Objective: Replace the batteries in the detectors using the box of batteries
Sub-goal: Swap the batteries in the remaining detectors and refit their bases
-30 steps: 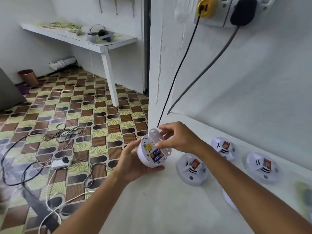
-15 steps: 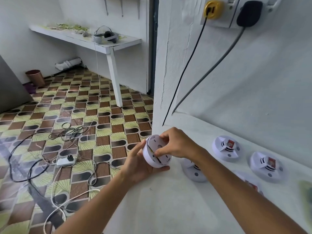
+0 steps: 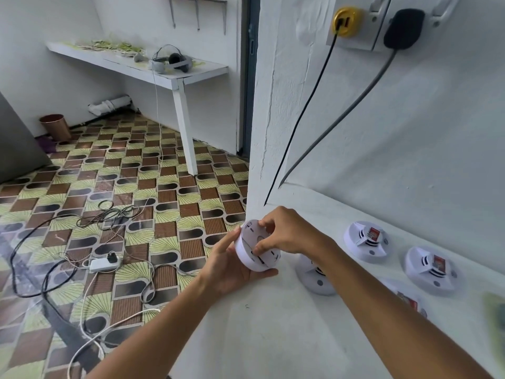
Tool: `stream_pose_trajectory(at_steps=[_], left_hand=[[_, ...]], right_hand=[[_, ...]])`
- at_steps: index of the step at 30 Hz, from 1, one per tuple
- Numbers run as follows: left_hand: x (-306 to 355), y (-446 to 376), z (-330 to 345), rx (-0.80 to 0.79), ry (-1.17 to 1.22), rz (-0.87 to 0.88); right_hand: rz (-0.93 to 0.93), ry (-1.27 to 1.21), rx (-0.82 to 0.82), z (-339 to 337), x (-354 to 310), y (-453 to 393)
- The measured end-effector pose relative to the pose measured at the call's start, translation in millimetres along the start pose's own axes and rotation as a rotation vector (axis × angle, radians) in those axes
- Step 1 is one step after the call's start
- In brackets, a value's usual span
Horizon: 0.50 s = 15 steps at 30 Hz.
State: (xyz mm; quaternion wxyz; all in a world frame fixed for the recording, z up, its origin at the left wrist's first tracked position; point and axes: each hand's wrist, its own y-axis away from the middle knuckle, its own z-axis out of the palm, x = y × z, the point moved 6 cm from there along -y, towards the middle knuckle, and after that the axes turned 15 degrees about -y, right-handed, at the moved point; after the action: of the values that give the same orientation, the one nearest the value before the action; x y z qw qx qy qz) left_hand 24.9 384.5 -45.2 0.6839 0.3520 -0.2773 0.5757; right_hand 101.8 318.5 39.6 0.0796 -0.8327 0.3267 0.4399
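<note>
Detector in hand (image 3: 255, 251): a white round unit, held in the air just off the near left corner of the white counter (image 3: 287, 324), its flat back plate turned up and toward the camera.
Back plate (image 3: 261, 242): seen lying flush on the body; no battery is visible, so the compartment is judged to be covered.
Left hand (image 3: 232, 269): cupped under and around the body from the left, fingers curled up its rim, thumb laid along the near edge; the unit is gripped.
Right hand (image 3: 287, 235): brought in from the right and over the top, fingertips and thumb curled onto the plate's edge; the plate is pinched or pressed, and nothing else is held.
Governing relation: the disc's axis is tilted up toward the viewer, with the plate directly beneath the right fingertips; the left hand is the support and the right the nearer working hand, so a seating twist would be taken about that axis.
Arm pose: both forearms are extended forward and converge on the unit, the right forearm crossing above the counter.
Step judged: closing of this unit, probably near completion.
Other detectors (image 3: 366, 240): several lie face up on the counter to the right, red labels showing, one partly hidden behind the right wrist.
Box of batteries: not clearly identifiable.
</note>
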Motion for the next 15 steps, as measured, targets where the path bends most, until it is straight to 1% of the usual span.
stream_pose_trajectory(at_steps=[7, 10, 15], left_hand=[[-2.3, 1.0, -0.2, -0.001, -0.005, -0.024], [-1.6, 0.7, 1.2, -0.021, 0.001, -0.018], [-2.2, 1.9, 1.2, -0.015, -0.015, -0.023]], right_hand=[[0.040, -0.005, 0.009, -2.7, 1.3, -0.8], [0.063, -0.041, 0.042, -2.9, 0.6, 0.9], [0.161, -0.133, 0.114, -2.9, 11.1, 5.8]])
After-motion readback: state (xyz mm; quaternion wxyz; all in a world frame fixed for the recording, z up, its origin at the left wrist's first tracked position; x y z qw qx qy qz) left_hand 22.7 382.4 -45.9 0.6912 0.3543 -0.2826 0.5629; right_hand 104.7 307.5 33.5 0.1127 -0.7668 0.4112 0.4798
